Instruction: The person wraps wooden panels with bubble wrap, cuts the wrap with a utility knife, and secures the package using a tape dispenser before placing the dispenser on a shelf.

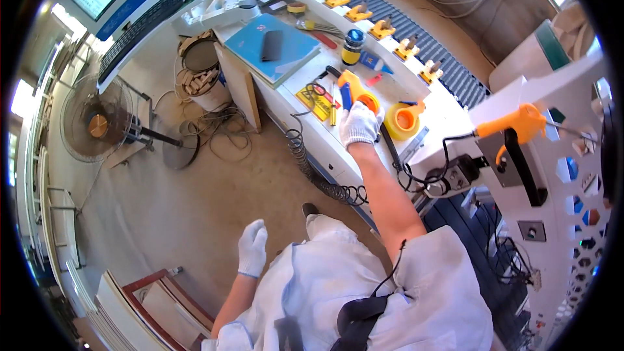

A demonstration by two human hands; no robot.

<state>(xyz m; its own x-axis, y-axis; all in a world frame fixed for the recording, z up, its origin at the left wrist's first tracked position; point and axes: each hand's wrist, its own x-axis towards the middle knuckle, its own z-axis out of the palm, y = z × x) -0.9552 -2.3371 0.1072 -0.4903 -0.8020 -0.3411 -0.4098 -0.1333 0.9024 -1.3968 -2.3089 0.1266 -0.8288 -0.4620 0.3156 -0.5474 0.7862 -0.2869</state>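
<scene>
My right hand (pixel 359 125), in a white knit glove, reaches over the white bench and is closed on the near end of a yellow-and-blue handheld tool (pixel 351 84). The glove hides part of the tool, and its exact kind does not show. Just right of this hand is a yellow tape roll (pixel 403 121). My left hand (pixel 253 247), also gloved, hangs low above the floor beside my leg. Its fingers are pressed together, with nothing visible in them. Left of the tool, a yellow-and-red card (pixel 318 101) lies on the bench.
A blue folder (pixel 272 49) with a dark phone lies farther left, near a blue-lidded jar (pixel 353 47). Yellow clamps (pixel 359 13) line the back rail. A coiled black cord (pixel 318 179) hangs off the bench edge. An orange air gun (pixel 513 123) is at right, a fan (pixel 97 123) at left.
</scene>
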